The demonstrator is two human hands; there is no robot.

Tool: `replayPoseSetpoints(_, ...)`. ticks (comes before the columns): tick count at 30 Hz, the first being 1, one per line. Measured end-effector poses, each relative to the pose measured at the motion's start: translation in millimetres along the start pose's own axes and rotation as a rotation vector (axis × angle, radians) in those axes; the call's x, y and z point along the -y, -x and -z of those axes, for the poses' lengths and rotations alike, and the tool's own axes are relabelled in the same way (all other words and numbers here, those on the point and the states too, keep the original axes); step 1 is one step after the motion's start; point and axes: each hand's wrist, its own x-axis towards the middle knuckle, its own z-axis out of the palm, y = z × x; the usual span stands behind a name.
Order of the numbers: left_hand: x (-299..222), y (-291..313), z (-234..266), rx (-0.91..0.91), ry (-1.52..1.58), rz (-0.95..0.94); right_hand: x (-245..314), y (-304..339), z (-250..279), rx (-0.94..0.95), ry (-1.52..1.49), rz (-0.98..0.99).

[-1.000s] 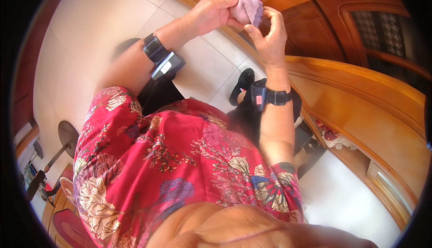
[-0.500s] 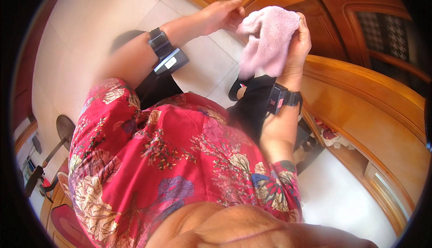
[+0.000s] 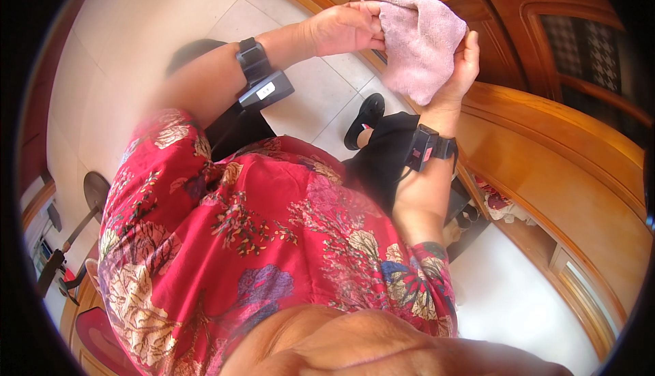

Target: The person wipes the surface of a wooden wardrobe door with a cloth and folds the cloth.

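Note:
A pink cleaning cloth [image 3: 421, 42] is stretched out between my two hands, near the front of a wooden cabinet. My left hand [image 3: 348, 29] grips its left edge, the fingertips partly tucked behind the fabric. On the opposite side my right hand [image 3: 461, 69] has hold of the cloth's right edge, with the thumb up and the other fingers mostly hidden behind it. Folds run down the middle of the cloth, and its lower end hangs loose. Each forearm wears a dark strapped device.
The brown wooden cabinet [image 3: 505, 49] with a glass-fronted panel rises ahead and to the right. A curved wooden ledge [image 3: 539, 144] runs along my right side. Pale floor tiles [image 3: 293, 110] and my black shoe [image 3: 370, 113] lie below. A round-ended stand [image 3: 95, 190] is at the far left.
The cloth has gone from bunched to spread out and moved slightly up. My left hand, earlier with its thumb raised at the cloth's edge, now grips that edge. My right hand keeps its hold.

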Motion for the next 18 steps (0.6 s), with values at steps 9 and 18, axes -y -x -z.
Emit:
replayPoseSetpoints(9,-34,8,-12,-0.384,-0.514,0.025,12,-6,22,-0.025,0.266,0.369)
replayPoseSetpoints(18,-32,2,69,0.052,0.042,-0.458,11,-18,46,-0.203,0.729,0.477)
